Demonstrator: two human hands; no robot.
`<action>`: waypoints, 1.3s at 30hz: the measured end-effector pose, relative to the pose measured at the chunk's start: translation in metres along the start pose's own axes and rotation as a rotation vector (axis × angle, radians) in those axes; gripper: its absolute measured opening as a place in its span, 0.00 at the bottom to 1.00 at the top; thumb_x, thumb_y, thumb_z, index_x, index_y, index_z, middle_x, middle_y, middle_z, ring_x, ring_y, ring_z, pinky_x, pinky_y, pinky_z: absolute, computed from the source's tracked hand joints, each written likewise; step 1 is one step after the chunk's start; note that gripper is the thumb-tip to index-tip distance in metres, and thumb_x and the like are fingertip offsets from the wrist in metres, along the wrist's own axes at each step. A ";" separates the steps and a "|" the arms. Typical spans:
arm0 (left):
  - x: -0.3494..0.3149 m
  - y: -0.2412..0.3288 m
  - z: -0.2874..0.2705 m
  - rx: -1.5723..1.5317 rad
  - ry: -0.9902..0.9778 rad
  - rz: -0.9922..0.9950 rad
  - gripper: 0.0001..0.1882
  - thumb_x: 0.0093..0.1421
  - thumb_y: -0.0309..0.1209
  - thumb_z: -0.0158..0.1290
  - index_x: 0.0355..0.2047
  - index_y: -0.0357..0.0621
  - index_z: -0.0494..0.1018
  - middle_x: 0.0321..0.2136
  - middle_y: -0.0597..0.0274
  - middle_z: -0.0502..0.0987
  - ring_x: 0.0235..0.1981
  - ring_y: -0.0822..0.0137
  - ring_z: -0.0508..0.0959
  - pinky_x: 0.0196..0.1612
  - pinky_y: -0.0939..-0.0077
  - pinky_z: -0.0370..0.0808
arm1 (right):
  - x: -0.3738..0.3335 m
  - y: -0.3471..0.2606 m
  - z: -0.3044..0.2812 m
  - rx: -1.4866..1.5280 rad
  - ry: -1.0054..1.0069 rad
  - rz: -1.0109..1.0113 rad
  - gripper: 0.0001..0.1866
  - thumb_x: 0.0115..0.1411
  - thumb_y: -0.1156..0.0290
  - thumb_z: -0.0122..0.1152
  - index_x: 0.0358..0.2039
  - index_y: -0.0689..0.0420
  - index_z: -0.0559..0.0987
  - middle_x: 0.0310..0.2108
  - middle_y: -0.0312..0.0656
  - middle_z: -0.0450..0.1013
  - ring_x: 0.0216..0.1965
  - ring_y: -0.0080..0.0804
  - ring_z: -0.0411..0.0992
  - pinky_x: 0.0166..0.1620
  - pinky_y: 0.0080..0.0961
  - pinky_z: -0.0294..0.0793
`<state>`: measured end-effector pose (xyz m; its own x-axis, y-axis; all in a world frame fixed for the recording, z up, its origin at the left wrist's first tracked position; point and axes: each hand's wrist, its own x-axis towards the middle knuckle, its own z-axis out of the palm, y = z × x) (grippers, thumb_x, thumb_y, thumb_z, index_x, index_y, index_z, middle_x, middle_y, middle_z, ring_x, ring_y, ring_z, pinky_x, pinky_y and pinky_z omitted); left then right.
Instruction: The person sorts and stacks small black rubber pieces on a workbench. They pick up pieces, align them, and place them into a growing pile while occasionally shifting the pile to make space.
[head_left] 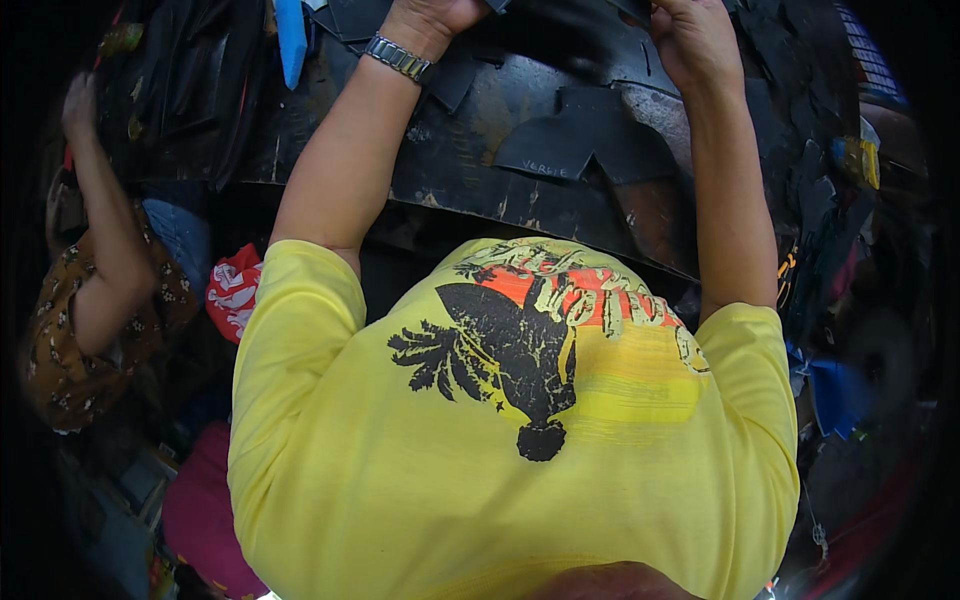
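Note:
Both my arms reach forward over a dark worktable [450, 180], and the upper picture edge cuts off part of each hand. My left hand [445, 14], with a metal-banded watch [398, 58] at its wrist, is closed at the edge of a black flat piece [498, 5]; most of its fingers are out of view. On the right, my right hand [697, 40] pinches another black piece [632, 10] between thumb and fingers. Whether these are two ends of one sheet cannot be seen. Between my forearms lies a black cut-out sheet [590, 130] with a notch and pale handwriting.
More black sheets and strips [185, 90] pile up at the far left, near a blue strip [290, 45]. Black scraps [800, 150] cover the right side, beside a yellow item [868, 163]. At left sits another person in a brown flowered top [110, 300], one arm raised.

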<state>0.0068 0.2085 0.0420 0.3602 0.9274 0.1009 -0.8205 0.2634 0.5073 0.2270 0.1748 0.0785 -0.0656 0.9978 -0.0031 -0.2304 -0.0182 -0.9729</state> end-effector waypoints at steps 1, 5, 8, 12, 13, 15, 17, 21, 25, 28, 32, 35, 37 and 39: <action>0.001 -0.001 -0.001 -0.001 0.006 -0.003 0.21 0.69 0.43 0.52 0.53 0.39 0.73 0.48 0.56 0.80 0.47 0.59 0.81 0.54 0.63 0.78 | -0.001 -0.003 0.001 -0.008 0.005 0.010 0.22 0.56 0.83 0.65 0.52 0.57 0.74 0.25 0.25 0.66 0.20 0.10 0.61 0.19 0.06 0.55; 0.002 -0.001 -0.006 -0.051 -0.004 -0.035 0.21 0.69 0.42 0.51 0.53 0.39 0.73 0.47 0.56 0.81 0.46 0.59 0.82 0.53 0.63 0.79 | -0.001 -0.004 0.004 -0.018 0.018 0.037 0.21 0.56 0.83 0.65 0.51 0.55 0.75 0.28 0.26 0.68 0.22 0.09 0.66 0.20 0.04 0.59; 0.002 -0.001 -0.008 -0.030 0.007 -0.022 0.21 0.69 0.41 0.51 0.53 0.38 0.73 0.47 0.55 0.81 0.46 0.58 0.82 0.54 0.62 0.78 | -0.001 -0.003 0.003 -0.014 0.017 0.048 0.21 0.56 0.82 0.65 0.51 0.55 0.76 0.30 0.26 0.69 0.23 0.09 0.66 0.19 0.04 0.59; 0.002 0.001 -0.005 -0.010 0.037 -0.024 0.22 0.70 0.40 0.50 0.55 0.35 0.72 0.49 0.52 0.80 0.49 0.57 0.81 0.57 0.61 0.76 | 0.000 -0.003 -0.001 0.006 -0.009 0.053 0.22 0.55 0.82 0.66 0.52 0.55 0.75 0.30 0.26 0.69 0.22 0.09 0.66 0.19 0.05 0.59; 0.001 0.001 -0.004 -0.017 0.034 -0.036 0.22 0.70 0.41 0.49 0.55 0.35 0.72 0.50 0.52 0.80 0.49 0.57 0.81 0.57 0.61 0.76 | 0.000 -0.003 -0.002 0.009 -0.016 0.051 0.23 0.55 0.82 0.66 0.52 0.56 0.75 0.30 0.26 0.69 0.22 0.09 0.66 0.19 0.05 0.59; 0.001 0.001 -0.003 -0.025 0.025 -0.054 0.22 0.70 0.41 0.49 0.55 0.35 0.72 0.50 0.52 0.79 0.50 0.57 0.81 0.58 0.61 0.76 | -0.001 -0.004 -0.006 0.014 -0.030 0.058 0.24 0.55 0.81 0.67 0.53 0.56 0.75 0.30 0.26 0.68 0.22 0.09 0.65 0.19 0.05 0.60; 0.001 0.000 -0.002 -0.001 0.034 -0.016 0.23 0.71 0.42 0.48 0.56 0.35 0.71 0.50 0.51 0.79 0.50 0.56 0.81 0.58 0.59 0.76 | -0.001 -0.004 -0.009 0.030 -0.045 0.067 0.25 0.55 0.81 0.67 0.53 0.55 0.74 0.30 0.26 0.68 0.22 0.09 0.65 0.20 0.05 0.60; 0.000 0.000 -0.002 0.023 0.012 -0.012 0.24 0.71 0.44 0.47 0.56 0.35 0.71 0.51 0.52 0.79 0.50 0.56 0.80 0.57 0.59 0.77 | -0.006 -0.004 -0.019 0.009 -0.014 0.123 0.20 0.54 0.80 0.67 0.49 0.55 0.78 0.29 0.25 0.69 0.24 0.09 0.65 0.21 0.06 0.58; 0.001 0.001 -0.005 0.038 0.026 0.012 0.24 0.71 0.43 0.47 0.56 0.35 0.71 0.51 0.52 0.79 0.50 0.56 0.80 0.57 0.59 0.77 | -0.012 -0.004 -0.030 -0.017 -0.045 0.134 0.17 0.56 0.79 0.66 0.47 0.55 0.79 0.29 0.27 0.71 0.25 0.10 0.66 0.25 0.08 0.61; 0.001 0.002 -0.006 0.013 0.052 -0.009 0.23 0.71 0.42 0.47 0.56 0.35 0.71 0.50 0.52 0.79 0.50 0.56 0.80 0.57 0.59 0.77 | -0.022 -0.002 -0.040 -0.016 -0.022 0.166 0.16 0.56 0.78 0.65 0.46 0.57 0.80 0.31 0.32 0.75 0.28 0.17 0.71 0.31 0.14 0.68; 0.000 0.001 -0.004 0.033 0.136 0.001 0.21 0.71 0.40 0.47 0.55 0.35 0.71 0.50 0.51 0.79 0.50 0.54 0.80 0.57 0.57 0.77 | -0.036 -0.002 -0.048 -0.140 -0.023 0.088 0.18 0.56 0.76 0.68 0.48 0.54 0.81 0.28 0.26 0.72 0.26 0.12 0.65 0.31 0.10 0.66; -0.003 -0.001 -0.005 0.140 0.219 -0.008 0.22 0.72 0.38 0.45 0.59 0.34 0.68 0.56 0.48 0.75 0.55 0.53 0.78 0.60 0.58 0.75 | -0.041 -0.006 -0.052 -0.052 -0.013 0.152 0.17 0.57 0.77 0.68 0.48 0.54 0.82 0.31 0.26 0.73 0.30 0.12 0.70 0.34 0.10 0.70; -0.004 -0.002 -0.007 0.155 0.236 -0.017 0.23 0.72 0.39 0.45 0.59 0.34 0.68 0.55 0.48 0.76 0.55 0.53 0.78 0.60 0.57 0.75 | -0.043 -0.008 -0.053 -0.038 0.000 0.198 0.17 0.56 0.78 0.68 0.48 0.54 0.81 0.31 0.26 0.73 0.32 0.12 0.71 0.36 0.10 0.72; -0.003 -0.002 -0.009 0.148 0.199 -0.031 0.22 0.72 0.39 0.46 0.58 0.34 0.68 0.54 0.47 0.76 0.54 0.53 0.78 0.59 0.57 0.76 | -0.043 -0.008 -0.055 -0.048 0.002 0.197 0.17 0.56 0.78 0.68 0.47 0.54 0.82 0.30 0.26 0.72 0.28 0.10 0.68 0.31 0.08 0.67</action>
<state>0.0035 0.2077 0.0324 0.2782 0.9572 -0.0796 -0.7311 0.2648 0.6288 0.2849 0.1356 0.0738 -0.1029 0.9755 -0.1947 -0.1667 -0.2099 -0.9634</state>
